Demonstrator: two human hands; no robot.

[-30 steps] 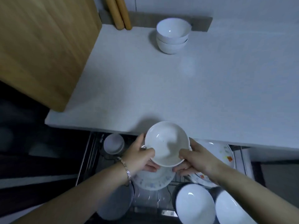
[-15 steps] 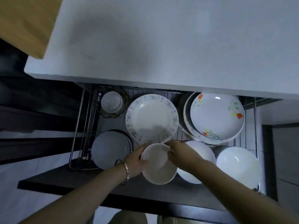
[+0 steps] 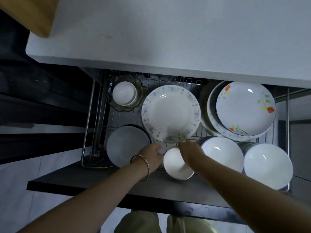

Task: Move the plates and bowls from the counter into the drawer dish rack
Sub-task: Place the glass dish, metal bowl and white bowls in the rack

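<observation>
Bowl [image 3: 176, 167]: small, white, open side up, low at the front middle of the rack [image 3: 89, 115] in the pulled-out drawer. Held by the right hand [image 3: 191, 153], fingers bent over the far right rim. Left hand [image 3: 150, 158] just beside the bowl's left side, fingertips hidden by the back of the hand. Not clear whether gripping the bowl or only near it. Thin bracelet [image 3: 148, 167] on the left wrist.

Just behind the bowl, a blue plate [image 3: 170, 113] with tiny blue flowers round the edge, its near edge over the hands. Right of the bowl, a big bowl [image 3: 222, 155], white and shiny. Past that, a second big bowl [image 3: 267, 167], much the same, each on top of a stack. Left of the bowl, a pile of grey plates [image 3: 126, 145].

At the back left of the rack, small bowls [image 3: 123, 95] stacked inside a wavy glass dish [image 3: 142, 91]. At the back right, a red plate [image 3: 244, 106] with red and yellow flowers, on top of a pile of plates.

Over the back of the drawer, the white counter [image 3: 168, 39]. Wooden board [image 3: 33, 14] in the top left corner. Dark drawer front [image 3: 84, 184] close to the person. Green trousers [image 3: 136, 222] at the very bottom.
</observation>
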